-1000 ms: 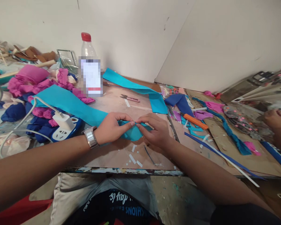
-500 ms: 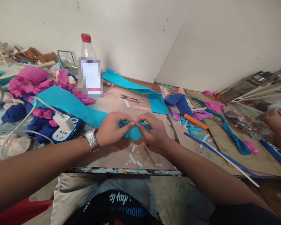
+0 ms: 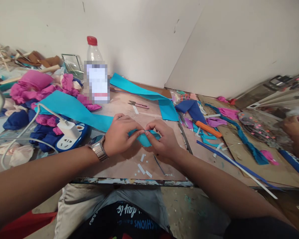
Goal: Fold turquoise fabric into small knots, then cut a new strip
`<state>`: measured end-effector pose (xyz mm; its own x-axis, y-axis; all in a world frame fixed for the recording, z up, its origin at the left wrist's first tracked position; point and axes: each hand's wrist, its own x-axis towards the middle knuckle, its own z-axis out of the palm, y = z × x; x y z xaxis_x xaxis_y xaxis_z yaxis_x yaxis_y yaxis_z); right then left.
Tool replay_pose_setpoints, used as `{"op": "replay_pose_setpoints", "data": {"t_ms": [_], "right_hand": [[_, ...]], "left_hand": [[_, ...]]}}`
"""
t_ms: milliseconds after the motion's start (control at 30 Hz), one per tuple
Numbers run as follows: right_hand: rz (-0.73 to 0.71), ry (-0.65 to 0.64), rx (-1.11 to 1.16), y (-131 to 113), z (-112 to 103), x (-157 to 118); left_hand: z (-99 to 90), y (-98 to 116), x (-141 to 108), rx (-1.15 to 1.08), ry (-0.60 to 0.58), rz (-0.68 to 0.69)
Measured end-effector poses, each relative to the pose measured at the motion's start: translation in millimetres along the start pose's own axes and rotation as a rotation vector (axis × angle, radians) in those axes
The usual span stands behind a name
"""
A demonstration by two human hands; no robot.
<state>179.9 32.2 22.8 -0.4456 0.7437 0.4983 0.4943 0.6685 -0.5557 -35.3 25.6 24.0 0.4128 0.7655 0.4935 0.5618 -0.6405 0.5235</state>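
Observation:
A long turquoise fabric strip (image 3: pixel 72 108) runs from the pile at the left to my hands at the middle of the table. My left hand (image 3: pixel 121 134), with a metal watch on its wrist, pinches the fabric between thumb and forefinger. My right hand (image 3: pixel 163 137) pinches it too, the fingertips of both hands nearly touching. A small part of the cloth shows below the fingertips. Beyond my hands lie small pink thread snips (image 3: pixel 139 105) and another turquoise strip (image 3: pixel 144 92).
Pink and navy scrunched fabric (image 3: pixel 36 81) is heaped at the left, beside a power strip (image 3: pixel 67 142) with a white charger. A red-capped bottle (image 3: pixel 92 49) stands behind a phone. An orange-handled tool (image 3: pixel 208 129) lies right. Another person's hand (image 3: pixel 295 127) is at the far right.
My left hand's fingers have curled more over the fabric, and less of the turquoise cloth shows below the fingertips. My right hand has hardly moved.

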Motion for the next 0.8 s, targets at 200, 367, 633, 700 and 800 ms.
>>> {"op": "replay_pose_setpoints", "data": {"t_ms": [200,367,633,700,800], "right_hand": [[0.03,-0.057,-0.007,-2.2,-0.7,0.5],[0.011,-0.025,0.008,2.2,-1.3,1.8],[-0.076,-0.037,-0.062,3.5,-3.1,4.1],[-0.062,-0.044,-0.054,3.1,-2.6,3.9],[-0.019,-0.072,-0.023,3.2,-1.8,3.4]], "left_hand": [[2.9,-0.3,-0.7,0.058,0.017,0.048],[3.2,-3.3,-0.4,0.057,0.012,0.037],[2.8,1.1,0.0,0.005,-0.014,0.016],[2.7,2.1,-0.3,-0.004,-0.016,0.005],[2.6,2.9,-0.7,0.005,-0.033,0.0]]}}
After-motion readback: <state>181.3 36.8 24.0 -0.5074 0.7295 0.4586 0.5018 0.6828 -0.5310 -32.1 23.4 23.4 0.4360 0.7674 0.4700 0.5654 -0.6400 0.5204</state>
